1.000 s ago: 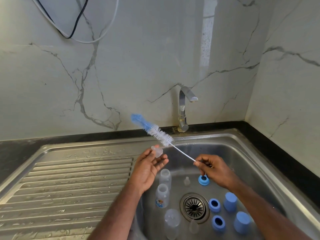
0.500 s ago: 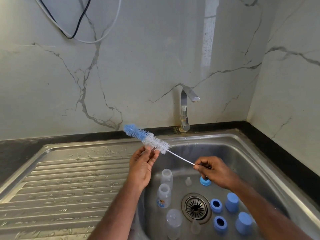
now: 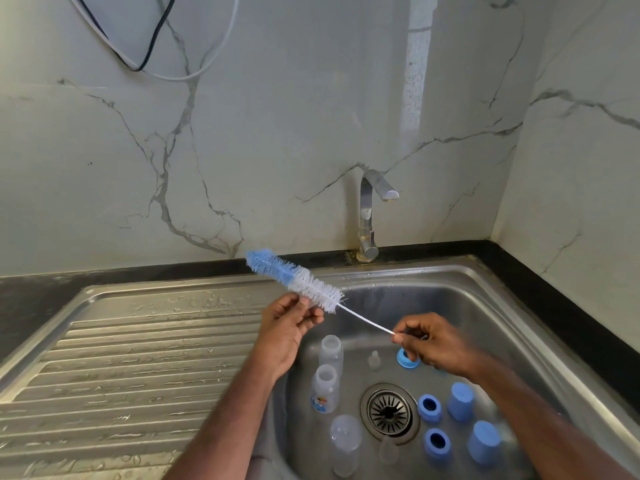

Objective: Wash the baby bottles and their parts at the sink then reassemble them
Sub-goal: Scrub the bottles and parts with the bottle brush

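Observation:
My right hand pinches the thin wire handle of a bottle brush with blue and white bristles, held slanted above the sink. My left hand pinches a small clear teat against the white bristles; the brush hides most of it. In the basin stand two clear bottles, and a third is nearer me. Two loose clear teats, three blue collar rings and two blue caps lie around the drain.
A steel tap rises behind the basin with no water running. The ribbed, wet drainboard spreads to the left. Marble walls close the back and right. Cables hang at the upper left.
The brush has swung lower and leftward, its white bristles now lying over my left fingertips. The clear teat, plainly visible a second ago, is now mostly hidden behind the bristles.

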{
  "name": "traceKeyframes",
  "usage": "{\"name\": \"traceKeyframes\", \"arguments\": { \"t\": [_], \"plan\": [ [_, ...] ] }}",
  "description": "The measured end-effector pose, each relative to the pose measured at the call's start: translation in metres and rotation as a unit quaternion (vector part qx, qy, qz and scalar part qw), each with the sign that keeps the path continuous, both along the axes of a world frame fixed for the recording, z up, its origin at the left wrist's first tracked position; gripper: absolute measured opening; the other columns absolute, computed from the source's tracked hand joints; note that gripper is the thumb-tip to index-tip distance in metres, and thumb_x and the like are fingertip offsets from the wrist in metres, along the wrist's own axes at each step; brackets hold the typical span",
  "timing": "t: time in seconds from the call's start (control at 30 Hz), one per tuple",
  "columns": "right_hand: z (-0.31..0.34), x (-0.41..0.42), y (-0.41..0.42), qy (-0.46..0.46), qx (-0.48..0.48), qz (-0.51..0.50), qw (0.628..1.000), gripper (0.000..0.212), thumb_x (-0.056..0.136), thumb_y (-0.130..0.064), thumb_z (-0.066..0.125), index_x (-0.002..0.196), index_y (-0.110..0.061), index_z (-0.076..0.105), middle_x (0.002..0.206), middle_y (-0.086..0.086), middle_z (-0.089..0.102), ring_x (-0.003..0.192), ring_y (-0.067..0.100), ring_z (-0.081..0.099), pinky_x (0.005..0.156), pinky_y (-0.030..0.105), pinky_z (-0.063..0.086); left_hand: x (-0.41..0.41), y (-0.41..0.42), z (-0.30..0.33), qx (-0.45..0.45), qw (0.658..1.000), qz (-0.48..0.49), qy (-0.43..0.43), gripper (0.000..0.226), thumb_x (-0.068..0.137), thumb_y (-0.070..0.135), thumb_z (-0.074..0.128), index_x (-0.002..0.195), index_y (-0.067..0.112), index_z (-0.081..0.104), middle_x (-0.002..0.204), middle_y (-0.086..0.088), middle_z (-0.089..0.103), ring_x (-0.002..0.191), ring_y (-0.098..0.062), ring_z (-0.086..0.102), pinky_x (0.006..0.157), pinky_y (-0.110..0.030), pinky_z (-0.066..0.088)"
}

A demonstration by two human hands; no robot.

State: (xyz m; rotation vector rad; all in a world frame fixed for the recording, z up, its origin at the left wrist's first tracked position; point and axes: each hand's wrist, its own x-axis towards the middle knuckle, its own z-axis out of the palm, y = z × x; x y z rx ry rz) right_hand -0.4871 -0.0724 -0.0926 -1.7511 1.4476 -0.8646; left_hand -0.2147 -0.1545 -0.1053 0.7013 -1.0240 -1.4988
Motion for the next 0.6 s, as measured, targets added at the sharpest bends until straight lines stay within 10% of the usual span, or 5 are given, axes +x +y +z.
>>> {"name": "traceKeyframes", "arguments": {
  "t": [0.6],
  "plan": [
    [0.005, 0.025, 0.002, -0.027, -0.005, -0.013, 1.000, 0.016, 0.101, -0.018, 0.061, 0.089, -0.010, 0.068, 0.064, 0.004, 0.061, 0.047, 0.001, 0.047, 0.046, 0.016, 0.038, -0.023, 0.013, 0.008, 0.031, 0.999, -0.012, 0.033, 0.018, 0.094, -0.007, 0.056, 0.108, -0.006, 0.067, 0.101, -0.017, 0.074, 0.096, -0.025, 0.072, 0.085, -0.032, 0.060]
  ]
}}
